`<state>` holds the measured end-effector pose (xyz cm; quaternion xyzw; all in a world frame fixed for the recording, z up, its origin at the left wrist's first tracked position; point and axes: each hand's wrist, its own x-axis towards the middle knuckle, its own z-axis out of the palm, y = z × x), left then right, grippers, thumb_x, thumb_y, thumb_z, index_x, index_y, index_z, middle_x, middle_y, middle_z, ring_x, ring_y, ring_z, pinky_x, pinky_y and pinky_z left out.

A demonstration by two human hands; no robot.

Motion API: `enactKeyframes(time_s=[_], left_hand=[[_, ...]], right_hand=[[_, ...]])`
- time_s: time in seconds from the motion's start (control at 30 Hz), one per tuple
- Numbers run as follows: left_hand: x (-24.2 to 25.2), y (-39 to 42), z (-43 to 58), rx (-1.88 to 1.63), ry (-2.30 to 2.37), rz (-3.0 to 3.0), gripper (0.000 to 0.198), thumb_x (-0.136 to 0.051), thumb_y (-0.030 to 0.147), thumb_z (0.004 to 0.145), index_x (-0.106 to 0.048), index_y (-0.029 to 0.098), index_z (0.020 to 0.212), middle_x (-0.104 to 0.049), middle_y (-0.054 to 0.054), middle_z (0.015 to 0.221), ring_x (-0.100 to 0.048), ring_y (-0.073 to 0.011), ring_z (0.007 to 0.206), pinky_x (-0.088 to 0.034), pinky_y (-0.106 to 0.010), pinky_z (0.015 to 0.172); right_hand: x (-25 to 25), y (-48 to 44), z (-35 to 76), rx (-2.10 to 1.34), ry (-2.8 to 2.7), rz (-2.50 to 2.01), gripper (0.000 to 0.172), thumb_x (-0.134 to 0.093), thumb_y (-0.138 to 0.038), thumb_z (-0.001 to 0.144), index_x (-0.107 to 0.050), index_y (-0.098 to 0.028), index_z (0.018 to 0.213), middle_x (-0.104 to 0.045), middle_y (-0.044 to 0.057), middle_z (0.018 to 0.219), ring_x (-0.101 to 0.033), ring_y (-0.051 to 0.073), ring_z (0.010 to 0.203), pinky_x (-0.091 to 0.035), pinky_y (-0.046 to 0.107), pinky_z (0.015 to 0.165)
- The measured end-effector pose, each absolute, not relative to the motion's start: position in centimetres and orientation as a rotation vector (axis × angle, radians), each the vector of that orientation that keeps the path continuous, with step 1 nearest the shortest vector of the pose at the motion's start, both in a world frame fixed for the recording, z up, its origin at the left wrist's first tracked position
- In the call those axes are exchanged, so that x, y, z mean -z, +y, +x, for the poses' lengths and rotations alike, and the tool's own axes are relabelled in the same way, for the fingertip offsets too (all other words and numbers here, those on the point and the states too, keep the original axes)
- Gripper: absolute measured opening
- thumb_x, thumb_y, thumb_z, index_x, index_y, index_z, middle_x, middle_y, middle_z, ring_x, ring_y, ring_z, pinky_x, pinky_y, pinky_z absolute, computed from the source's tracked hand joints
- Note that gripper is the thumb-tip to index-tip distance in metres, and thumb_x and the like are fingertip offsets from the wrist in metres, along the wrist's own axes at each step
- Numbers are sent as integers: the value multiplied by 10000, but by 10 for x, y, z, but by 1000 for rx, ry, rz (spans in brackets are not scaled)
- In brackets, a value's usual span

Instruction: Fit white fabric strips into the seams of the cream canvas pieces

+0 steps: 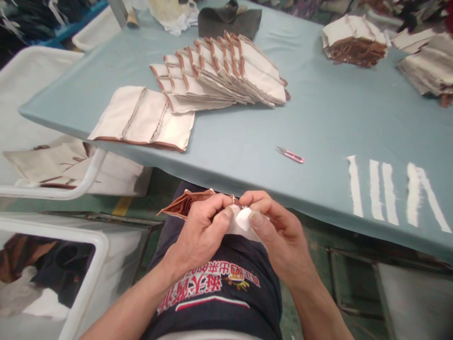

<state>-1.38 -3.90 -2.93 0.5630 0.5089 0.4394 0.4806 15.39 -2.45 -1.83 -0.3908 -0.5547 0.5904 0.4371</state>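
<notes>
Above the dark apron [222, 317], the left hand [203, 231] pinches a brown-and-white cloth piece [186, 202] between thumb and fingers; the right hand [281, 231] pinches at its edge, thumb against a white scrap [243, 217]. Beyond, on the table [230, 139], lie five white strips [390, 196] at right, then pink snips [290, 155], a pale panel [139, 115] at left, and a fanned stack [226, 75] behind.

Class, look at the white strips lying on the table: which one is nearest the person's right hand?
The leftmost strip, on the side towards the pink snips. It lies nearest the right hand; the other strips all lie farther right.
</notes>
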Motion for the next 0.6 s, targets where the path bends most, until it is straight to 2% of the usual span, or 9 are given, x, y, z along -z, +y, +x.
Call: enactKeyframes(time_s=[0.27,0.4,0.6], left_hand=[[34,-42,-18,-1112,1151,1195,235,-509,219,959,-672,153,804,-652,9,751,-520,-122,661,-394,-246,609],[37,-43,-19,-1128,1156,1198,234,-519,210,960,-676,157,796,-633,23,714,-497,-114,633,-389,-244,599],[39,-46,-18,-1152,1225,1232,266,-518,241,973,-690,147,793,-656,-3,770,-555,-139,717,-420,-257,659]], right_hand=[[29,-25,152,-1489,-1419,-1000,223,-666,-392,1015,-689,-237,857,-623,24,1098,-607,164,945,-465,267,734],[31,-26,149,-1333,-1529,-1098,193,-640,-335,1025,-682,-226,871,-636,28,1086,-627,171,968,-468,295,787],[33,-29,137,-1003,-1627,-1151,178,-574,-228,1034,-609,-215,860,-660,19,947,-636,158,851,-496,309,779]])
